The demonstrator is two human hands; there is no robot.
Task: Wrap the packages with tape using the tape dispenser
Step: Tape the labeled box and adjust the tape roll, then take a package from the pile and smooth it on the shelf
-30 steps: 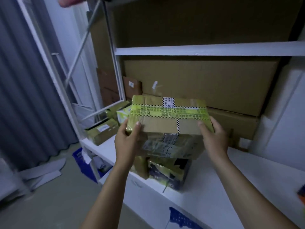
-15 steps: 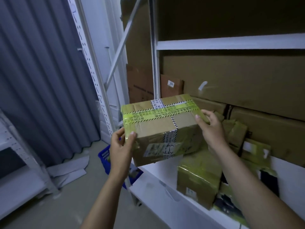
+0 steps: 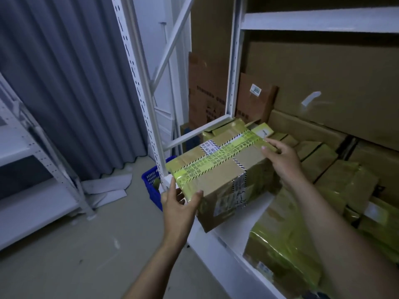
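the taped cardboard box [image 3: 218, 169] was lifted off the pile of wrapped packages [image 3: 287, 244] and carried to the left. now it is over the left end of the white shelf [image 3: 216, 244]. the left hand [image 3: 179, 203] holds its near corner with curled fingers [image 3: 197, 197], and the right hand [image 3: 282, 160] grips the far edge. the box looks already taped, so it is probably being put aside. no tape dispenser is in view.

A brown box [image 3: 218, 169] with yellow tape is held by the left hand [image 3: 179, 203] and the right hand [image 3: 282, 160] beside a white shelf [image 3: 226, 255].
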